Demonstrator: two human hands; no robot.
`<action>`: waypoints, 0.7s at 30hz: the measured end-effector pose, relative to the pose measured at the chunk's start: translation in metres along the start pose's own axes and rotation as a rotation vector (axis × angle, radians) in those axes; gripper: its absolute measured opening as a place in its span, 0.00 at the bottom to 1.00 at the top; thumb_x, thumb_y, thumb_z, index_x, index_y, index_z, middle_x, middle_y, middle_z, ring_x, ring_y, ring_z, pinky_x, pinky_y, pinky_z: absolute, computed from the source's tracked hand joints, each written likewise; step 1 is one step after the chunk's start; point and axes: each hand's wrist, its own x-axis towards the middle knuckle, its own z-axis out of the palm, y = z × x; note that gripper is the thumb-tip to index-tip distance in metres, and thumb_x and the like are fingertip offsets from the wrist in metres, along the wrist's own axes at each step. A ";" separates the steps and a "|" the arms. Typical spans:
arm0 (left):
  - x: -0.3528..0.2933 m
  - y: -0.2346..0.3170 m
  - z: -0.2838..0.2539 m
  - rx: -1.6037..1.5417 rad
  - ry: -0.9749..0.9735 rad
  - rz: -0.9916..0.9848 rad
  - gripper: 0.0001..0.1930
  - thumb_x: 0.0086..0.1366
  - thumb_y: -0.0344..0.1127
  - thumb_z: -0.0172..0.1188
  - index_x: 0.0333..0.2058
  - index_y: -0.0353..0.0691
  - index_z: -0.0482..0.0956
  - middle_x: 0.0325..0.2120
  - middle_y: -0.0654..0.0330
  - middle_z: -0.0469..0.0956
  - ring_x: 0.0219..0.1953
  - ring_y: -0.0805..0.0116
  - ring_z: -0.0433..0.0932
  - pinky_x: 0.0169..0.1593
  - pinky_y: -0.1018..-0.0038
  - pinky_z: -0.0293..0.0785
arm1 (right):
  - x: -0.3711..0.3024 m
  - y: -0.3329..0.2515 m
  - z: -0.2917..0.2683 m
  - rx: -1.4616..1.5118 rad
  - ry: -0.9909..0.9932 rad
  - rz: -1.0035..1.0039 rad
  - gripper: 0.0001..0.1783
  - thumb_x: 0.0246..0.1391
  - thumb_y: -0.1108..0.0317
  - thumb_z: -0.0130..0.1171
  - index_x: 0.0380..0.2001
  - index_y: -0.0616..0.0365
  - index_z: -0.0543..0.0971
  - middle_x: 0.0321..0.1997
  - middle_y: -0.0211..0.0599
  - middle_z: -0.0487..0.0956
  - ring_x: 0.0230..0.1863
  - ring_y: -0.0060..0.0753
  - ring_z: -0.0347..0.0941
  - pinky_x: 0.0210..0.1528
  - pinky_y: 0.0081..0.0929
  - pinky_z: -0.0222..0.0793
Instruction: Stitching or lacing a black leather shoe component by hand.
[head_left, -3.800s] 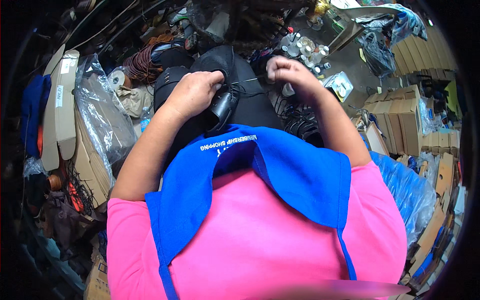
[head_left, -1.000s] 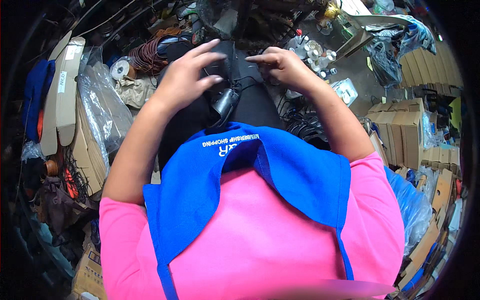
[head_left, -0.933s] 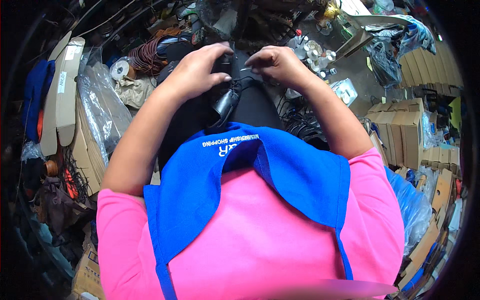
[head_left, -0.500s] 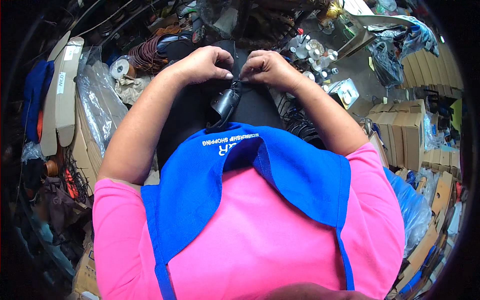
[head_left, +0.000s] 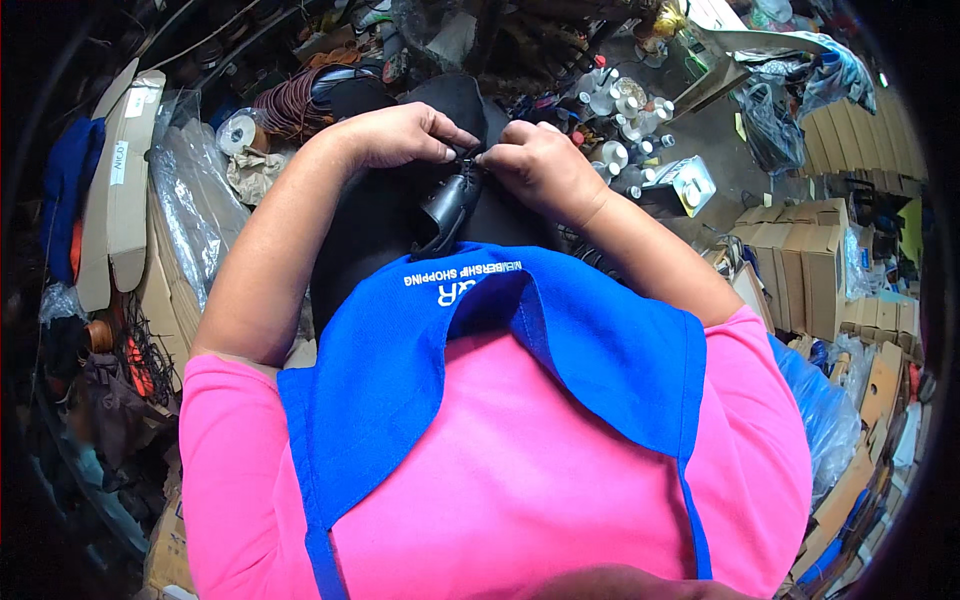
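Cluttered workshop floor, seen from above my own chest — stock and scrap on every side, listed here by place.

Item, near centre: black shoe (head_left: 450,205), small, leather-like, resting on the dark cloth over my lap, just beyond the collar of the blue apron (head_left: 520,330) I wear over a pink shirt. It sits close to my body so both hands can meet above it without reaching.

Item: left hand (head_left: 400,135), fingers curled and pinched shut on the lace end at the shoe's top edge. Held firm, I judge, to keep the lace taut.

Item: right hand (head_left: 540,170), likewise closed in a pinch on the lace from the other side, its fingertips touching those of the left. The two hands are together, knuckle to knuckle, directly over the shoe's opening; the lace itself is too thin to follow.

Item, far left: coil of reddish-brown cord (head_left: 295,100), beside a white tape roll (head_left: 237,132) — within an arm's stretch.

Item, left: clear plastic bags (head_left: 195,215) lying over flat cardboard boxes (head_left: 125,190).

Item, far right: cluster of small bottles and jars (head_left: 620,110) on the floor, with a square tin (head_left: 680,185) just beside them, well apart from the shoe.

Item, right: stacked cardboard cartons (head_left: 800,260), and a blue plastic sack (head_left: 820,410) nearer to me.
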 end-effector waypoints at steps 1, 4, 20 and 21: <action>0.001 -0.001 0.000 -0.006 -0.004 -0.011 0.23 0.55 0.28 0.58 0.52 0.36 0.73 0.42 0.57 0.76 0.47 0.69 0.72 0.54 0.74 0.64 | 0.002 -0.009 -0.003 -0.177 -0.092 -0.014 0.06 0.45 0.70 0.57 0.28 0.49 0.81 0.30 0.37 0.74 0.34 0.38 0.73 0.37 0.33 0.67; -0.005 0.007 0.002 0.285 0.063 0.114 0.21 0.52 0.27 0.60 0.48 0.36 0.75 0.39 0.56 0.76 0.45 0.66 0.73 0.53 0.73 0.65 | 0.015 -0.032 -0.011 -0.428 -0.237 0.002 0.06 0.47 0.67 0.53 0.26 0.49 0.79 0.31 0.36 0.72 0.39 0.35 0.71 0.42 0.32 0.61; -0.025 0.013 0.038 0.588 0.958 0.293 0.20 0.42 0.28 0.70 0.37 0.39 0.76 0.41 0.56 0.70 0.45 0.56 0.72 0.49 0.69 0.70 | 0.021 0.018 0.001 0.769 -0.131 0.607 0.16 0.52 0.57 0.60 0.35 0.58 0.80 0.30 0.34 0.80 0.34 0.26 0.75 0.39 0.26 0.69; -0.034 0.009 0.039 0.606 0.955 0.248 0.22 0.42 0.28 0.70 0.40 0.40 0.75 0.42 0.55 0.70 0.45 0.55 0.72 0.47 0.67 0.71 | 0.015 0.021 -0.009 0.770 -0.105 0.594 0.16 0.59 0.58 0.53 0.37 0.62 0.78 0.33 0.29 0.76 0.39 0.22 0.71 0.42 0.22 0.67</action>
